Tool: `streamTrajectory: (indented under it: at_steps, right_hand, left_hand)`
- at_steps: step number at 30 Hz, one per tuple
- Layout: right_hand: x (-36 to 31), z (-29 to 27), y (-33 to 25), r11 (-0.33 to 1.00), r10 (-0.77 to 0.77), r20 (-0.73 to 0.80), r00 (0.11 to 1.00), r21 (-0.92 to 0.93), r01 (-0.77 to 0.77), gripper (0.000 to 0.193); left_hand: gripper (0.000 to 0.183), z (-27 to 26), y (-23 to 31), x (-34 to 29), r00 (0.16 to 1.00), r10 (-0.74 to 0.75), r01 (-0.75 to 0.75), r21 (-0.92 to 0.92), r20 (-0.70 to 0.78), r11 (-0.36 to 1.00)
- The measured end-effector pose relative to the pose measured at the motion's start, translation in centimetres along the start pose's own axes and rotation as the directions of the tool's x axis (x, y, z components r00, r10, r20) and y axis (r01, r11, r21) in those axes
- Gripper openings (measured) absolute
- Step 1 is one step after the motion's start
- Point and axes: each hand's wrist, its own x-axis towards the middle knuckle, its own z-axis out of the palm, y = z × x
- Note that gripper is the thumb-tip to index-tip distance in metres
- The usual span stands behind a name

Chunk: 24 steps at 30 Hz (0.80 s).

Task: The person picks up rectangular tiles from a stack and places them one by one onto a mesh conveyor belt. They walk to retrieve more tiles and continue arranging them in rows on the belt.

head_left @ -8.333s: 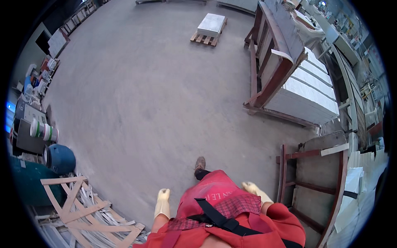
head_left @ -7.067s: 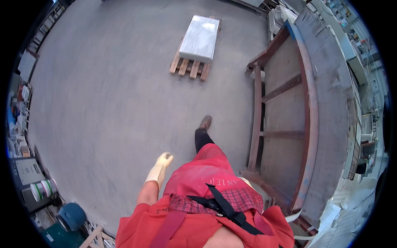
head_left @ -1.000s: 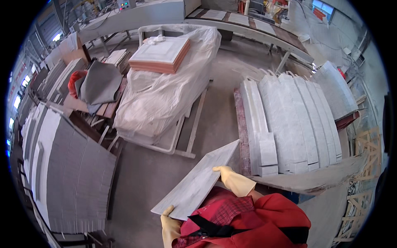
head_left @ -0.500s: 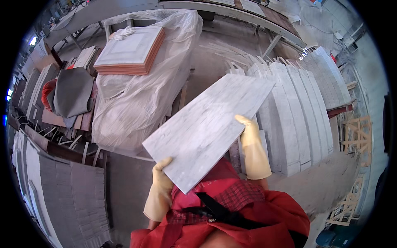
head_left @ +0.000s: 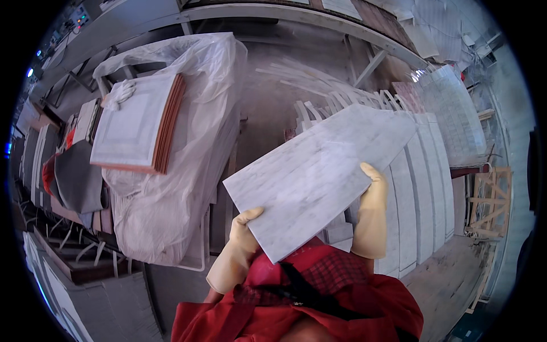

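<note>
A rectangular white marble tile (head_left: 319,171) with grey veining is held up in front of my body, tilted, with its far end higher to the right. My left hand (head_left: 248,218), in a cream rubber glove, grips its near left end, the thumb on the top face. On the right edge, my right hand (head_left: 373,181) in the same kind of glove holds on, its thumb over the face. The other fingers of both hands are hidden below the tile. Behind the tile's far end stand rows of similar pale tiles (head_left: 421,194) on edge.
At left, a plastic-wrapped stack (head_left: 199,154) carries framed panels (head_left: 134,122) with white gloves (head_left: 119,94) on top. A grey cloth (head_left: 80,176) drapes over slabs farther left. A long metal bench (head_left: 239,12) crosses the back. Wooden crates (head_left: 491,199) stand at right.
The tile and both hands have shifted right in view, hands still gripping it. The wrapped stack and its panels appear farther left and lower, as the view has turned right.
</note>
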Motion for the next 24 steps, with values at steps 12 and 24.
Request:
streamTrajectory:
  at_steps: [12, 24]
  right_hand:
    - [16.5, 12.5, -1.6, 0.995, -0.06, -0.217, 0.974, 0.064, 0.075, 0.06]
    - [28.2, 21.2, -4.7, 0.994, -0.062, -0.371, 0.927, 0.064, 0.092, 0.054]
  left_hand:
    - [0.067, 10.6, 17.5, 22.5, 0.976, -0.203, 0.217, 0.235, -0.083, 0.948]
    - [0.066, 21.8, 27.7, 36.5, 0.934, -0.324, 0.355, 0.279, -0.15, 0.892]
